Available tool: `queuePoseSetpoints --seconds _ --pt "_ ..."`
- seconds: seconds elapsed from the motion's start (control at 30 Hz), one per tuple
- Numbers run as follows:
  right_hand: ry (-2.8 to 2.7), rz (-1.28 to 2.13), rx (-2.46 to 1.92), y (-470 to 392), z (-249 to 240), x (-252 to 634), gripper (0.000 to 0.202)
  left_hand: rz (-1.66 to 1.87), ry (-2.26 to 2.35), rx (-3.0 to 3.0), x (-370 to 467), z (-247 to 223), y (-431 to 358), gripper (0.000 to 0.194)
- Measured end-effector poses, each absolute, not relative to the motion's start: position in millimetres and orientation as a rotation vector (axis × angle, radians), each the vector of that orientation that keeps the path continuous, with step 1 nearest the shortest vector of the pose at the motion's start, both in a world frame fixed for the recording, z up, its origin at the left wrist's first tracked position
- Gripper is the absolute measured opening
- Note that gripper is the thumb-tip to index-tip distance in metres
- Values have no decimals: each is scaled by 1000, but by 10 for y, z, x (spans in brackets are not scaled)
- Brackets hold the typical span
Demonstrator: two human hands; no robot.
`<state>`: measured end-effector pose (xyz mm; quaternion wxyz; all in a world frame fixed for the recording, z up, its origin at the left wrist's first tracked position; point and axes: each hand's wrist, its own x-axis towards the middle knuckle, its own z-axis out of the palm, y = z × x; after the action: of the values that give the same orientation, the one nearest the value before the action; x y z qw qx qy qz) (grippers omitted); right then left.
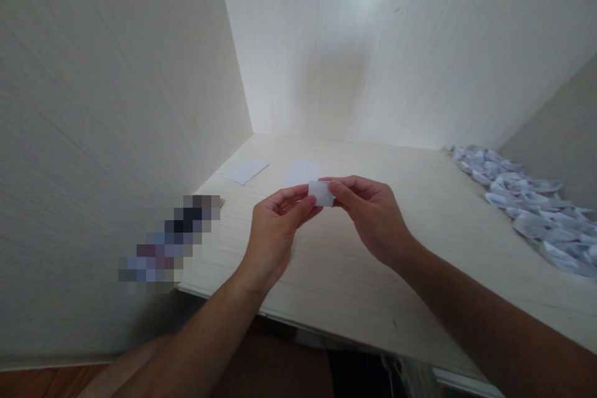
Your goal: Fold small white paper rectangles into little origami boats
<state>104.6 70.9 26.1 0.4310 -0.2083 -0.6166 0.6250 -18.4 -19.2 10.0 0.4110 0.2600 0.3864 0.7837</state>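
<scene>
Above the middle of the pale desk, a small white piece of paper (321,193) is pinched between both hands. My left hand (280,224) grips its left edge with thumb and fingers. On the opposite side, my right hand (368,214) has its upper right corner between thumb and forefinger. The paper looks flat and roughly rectangular; whether it is folded I cannot tell. Just behind the hands lies a white sheet (301,172), partly hidden by my left fingers. Farther left rests another white paper piece or thin stack (247,170).
The desk (373,298) is bounded by a left panel (116,106), a back panel (336,25) and a right panel (559,118). Many folded white paper pieces (527,205) are heaped along the right side. A blurred-out item (172,236) sits at the left edge.
</scene>
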Motion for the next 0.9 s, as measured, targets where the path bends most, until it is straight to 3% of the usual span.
queuePoseSetpoints --seconds 0.1,0.33,0.57,0.9 --pt "-1483 1576 -516 706 277 1048 14 1982 1006 737 -202 86 -197 22" --pt "-1590 1512 -608 739 313 1054 29 1996 1240 969 -335 187 -230 17" --pt "-1618 1602 -570 733 275 1053 24 2003 1337 1077 -452 231 -251 28" --pt "-1860 1392 -523 676 187 1040 19 1956 1343 1315 -377 252 -302 9"
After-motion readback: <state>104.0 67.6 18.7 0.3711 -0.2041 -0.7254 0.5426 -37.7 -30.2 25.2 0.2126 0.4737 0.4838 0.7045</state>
